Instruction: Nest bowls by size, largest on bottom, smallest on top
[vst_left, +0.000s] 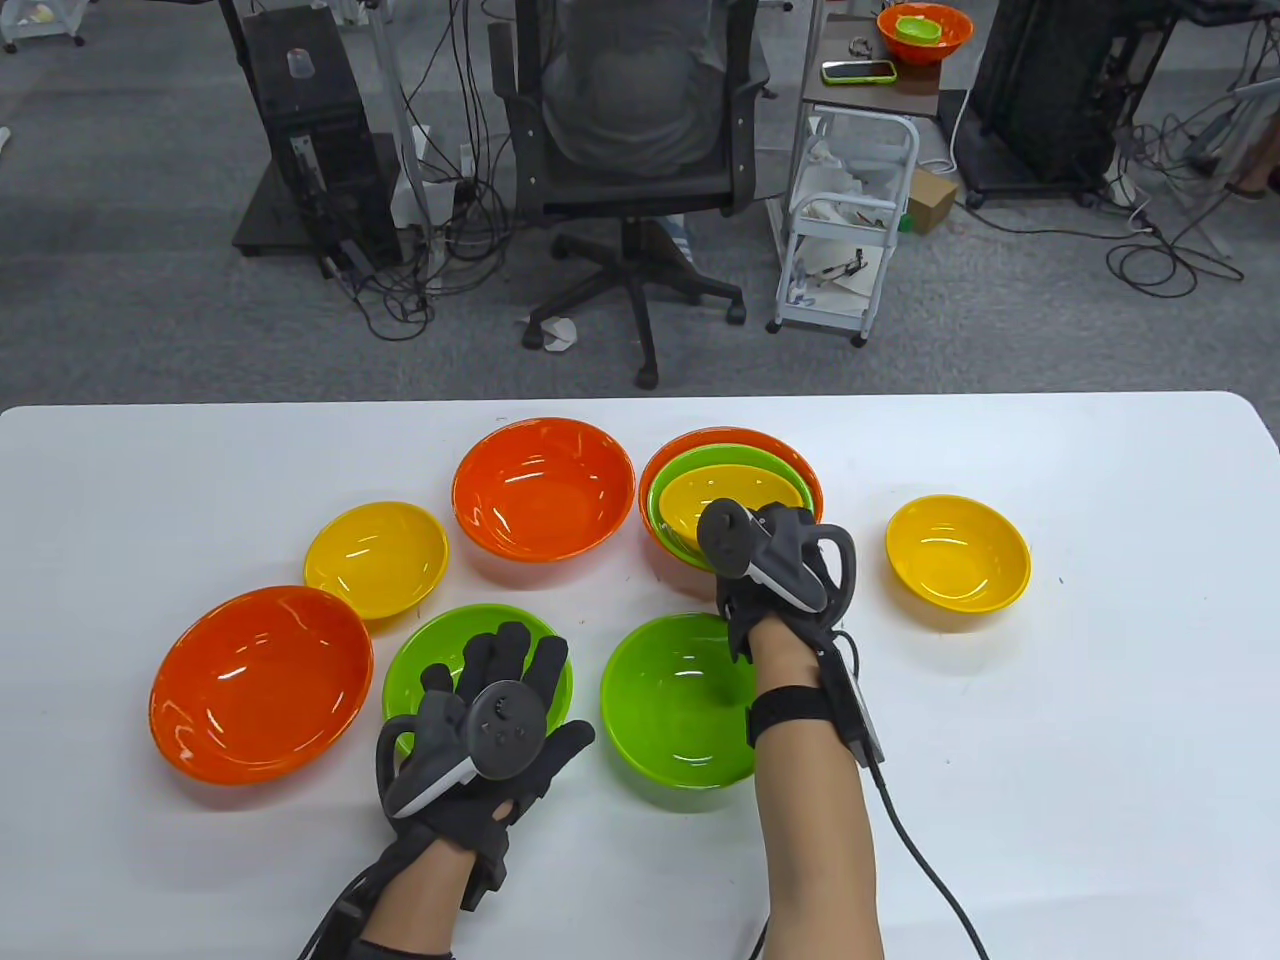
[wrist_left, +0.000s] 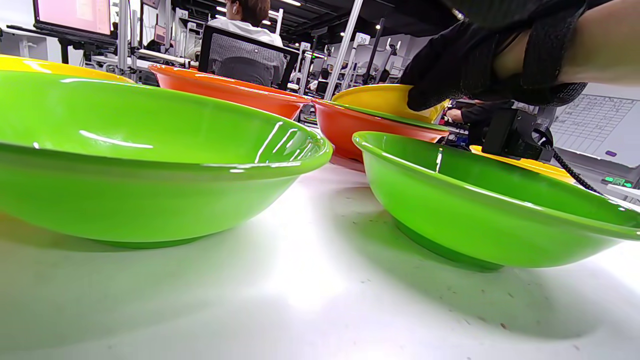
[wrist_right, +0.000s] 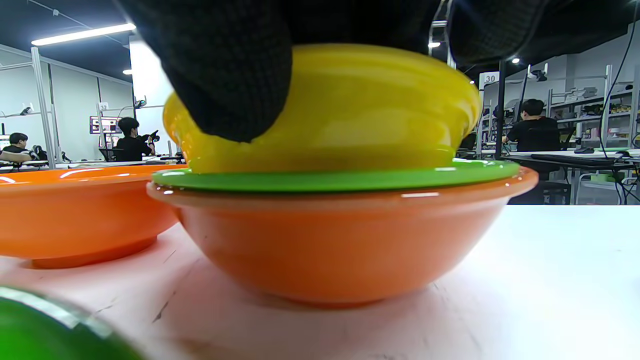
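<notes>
A stack stands at the back centre: an orange bowl (vst_left: 735, 436) holds a green bowl (vst_left: 740, 456), which holds a yellow bowl (vst_left: 700, 492). My right hand (vst_left: 735, 560) grips the yellow bowl's near rim. In the right wrist view my fingers (wrist_right: 230, 75) lie on the yellow bowl (wrist_right: 360, 115), which sits slightly tilted above the green rim (wrist_right: 340, 180) and the orange bowl (wrist_right: 330, 240). My left hand (vst_left: 510, 680) is open with fingers spread over a loose green bowl (vst_left: 425, 660); I cannot tell whether it touches it.
Loose bowls lie around: an orange one (vst_left: 545, 487) at the back, a yellow one (vst_left: 376, 557) on the left, a large orange one (vst_left: 260, 680) at the front left, a green one (vst_left: 670, 700) under my right forearm, a yellow one (vst_left: 957, 550) on the right.
</notes>
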